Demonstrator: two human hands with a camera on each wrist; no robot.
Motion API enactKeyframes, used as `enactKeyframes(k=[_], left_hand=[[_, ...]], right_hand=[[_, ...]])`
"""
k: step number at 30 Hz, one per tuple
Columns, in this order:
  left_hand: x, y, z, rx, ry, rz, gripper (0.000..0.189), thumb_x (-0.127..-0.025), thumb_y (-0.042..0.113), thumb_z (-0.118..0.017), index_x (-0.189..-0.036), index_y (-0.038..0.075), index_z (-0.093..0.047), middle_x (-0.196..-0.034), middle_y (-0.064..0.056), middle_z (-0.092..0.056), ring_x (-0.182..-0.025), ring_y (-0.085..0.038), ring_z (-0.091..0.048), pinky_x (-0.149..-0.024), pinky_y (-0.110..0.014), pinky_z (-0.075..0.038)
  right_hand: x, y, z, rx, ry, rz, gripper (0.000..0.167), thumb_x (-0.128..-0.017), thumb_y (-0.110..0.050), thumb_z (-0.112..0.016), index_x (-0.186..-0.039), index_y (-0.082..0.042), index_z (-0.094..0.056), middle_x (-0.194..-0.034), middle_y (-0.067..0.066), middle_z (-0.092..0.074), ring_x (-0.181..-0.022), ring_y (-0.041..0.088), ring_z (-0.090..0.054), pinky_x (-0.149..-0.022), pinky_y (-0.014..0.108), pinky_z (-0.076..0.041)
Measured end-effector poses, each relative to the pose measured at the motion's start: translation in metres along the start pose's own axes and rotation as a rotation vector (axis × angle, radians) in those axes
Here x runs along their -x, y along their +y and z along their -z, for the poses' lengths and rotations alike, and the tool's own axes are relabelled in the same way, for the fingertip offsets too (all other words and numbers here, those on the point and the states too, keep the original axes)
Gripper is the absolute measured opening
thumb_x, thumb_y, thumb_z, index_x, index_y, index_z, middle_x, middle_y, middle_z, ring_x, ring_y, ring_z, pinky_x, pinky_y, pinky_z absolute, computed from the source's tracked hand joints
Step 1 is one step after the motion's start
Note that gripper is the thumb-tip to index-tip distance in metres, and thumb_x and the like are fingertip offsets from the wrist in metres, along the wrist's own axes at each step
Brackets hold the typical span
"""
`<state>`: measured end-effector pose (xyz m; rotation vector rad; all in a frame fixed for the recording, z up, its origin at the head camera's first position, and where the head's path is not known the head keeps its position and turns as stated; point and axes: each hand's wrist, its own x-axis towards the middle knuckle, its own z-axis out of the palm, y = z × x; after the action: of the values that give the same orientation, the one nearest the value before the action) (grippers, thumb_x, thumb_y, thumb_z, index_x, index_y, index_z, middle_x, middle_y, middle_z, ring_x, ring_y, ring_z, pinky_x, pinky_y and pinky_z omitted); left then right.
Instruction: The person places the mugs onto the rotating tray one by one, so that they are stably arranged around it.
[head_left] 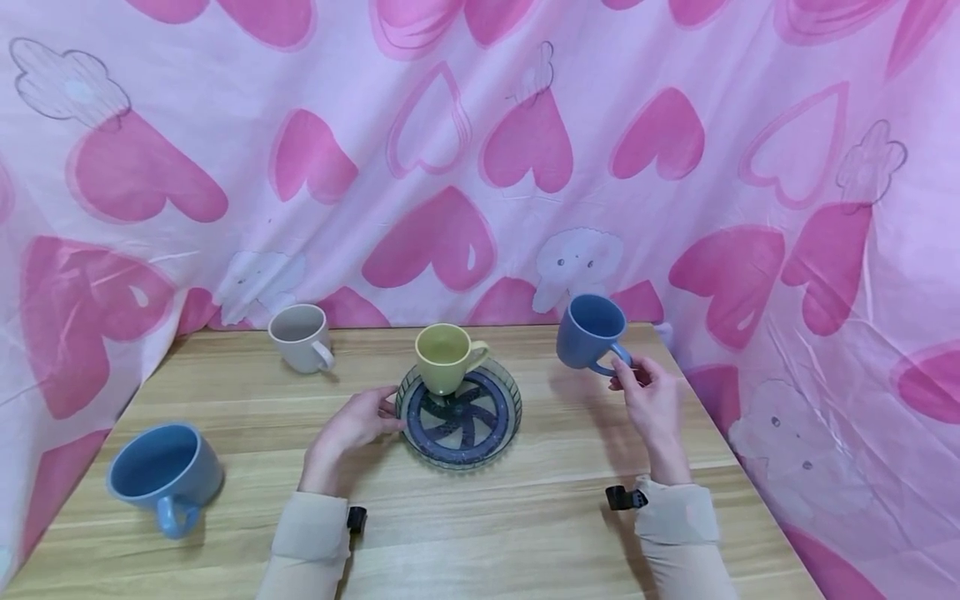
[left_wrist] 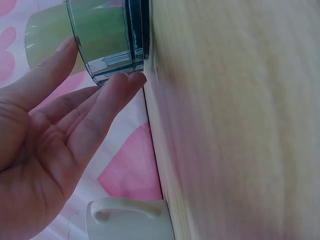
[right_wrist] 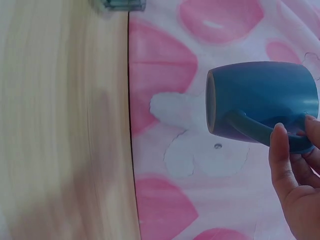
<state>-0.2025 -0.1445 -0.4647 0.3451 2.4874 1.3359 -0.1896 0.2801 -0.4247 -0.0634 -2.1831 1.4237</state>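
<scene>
My right hand [head_left: 651, 398] pinches the handle of a blue mug [head_left: 588, 333]. In the right wrist view that mug [right_wrist: 260, 100] hangs above the tabletop, its base apart from the wood. A round glass dish [head_left: 457, 454] with a dark blue swirl pattern stands mid-table. Inside it, towards the back, is a yellow-green mug [head_left: 442, 358] with its handle to the right. My left hand [head_left: 352, 429] touches the dish's left side, and the left wrist view shows the thumb at the glass rim [left_wrist: 82, 45] and the other fingers, nearly straight, against its wall.
A light grey mug [head_left: 302, 340] stands at the back left of the wooden table [head_left: 480, 533]. Nearer on the left is a wide blue cup [head_left: 165, 467], handle facing front. Pink heart-patterned cloth [head_left: 525, 233] hangs behind the table and along its sides.
</scene>
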Motion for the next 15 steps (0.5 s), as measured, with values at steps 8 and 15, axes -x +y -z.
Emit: enactKeyframes(k=[8, 15], left_hand=[[0.000, -0.002, 0.000, -0.028, 0.004, -0.013, 0.069, -0.084, 0.000, -0.073, -0.141, -0.014, -0.037, -0.116, -0.027, -0.062, -0.109, -0.038, -0.060, -0.089, -0.043, -0.053], [-0.001, -0.002, 0.001, -0.062, -0.011, -0.018, 0.072, -0.086, 0.004, -0.073, -0.144, -0.012, -0.034, -0.120, -0.028, -0.061, -0.113, -0.038, -0.058, -0.096, -0.048, -0.048]], right_hand=[[0.010, -0.009, -0.020, -0.074, -0.022, 0.016, 0.017, -0.091, -0.009, -0.070, -0.097, 0.006, -0.069, -0.074, 0.022, -0.066, -0.058, 0.014, -0.065, -0.058, 0.018, -0.054], [0.023, -0.035, -0.033, -0.089, -0.063, 0.061, 0.013, -0.090, 0.001, -0.068, -0.096, 0.013, -0.067, -0.074, 0.030, -0.064, -0.060, 0.030, -0.066, -0.055, 0.016, -0.052]])
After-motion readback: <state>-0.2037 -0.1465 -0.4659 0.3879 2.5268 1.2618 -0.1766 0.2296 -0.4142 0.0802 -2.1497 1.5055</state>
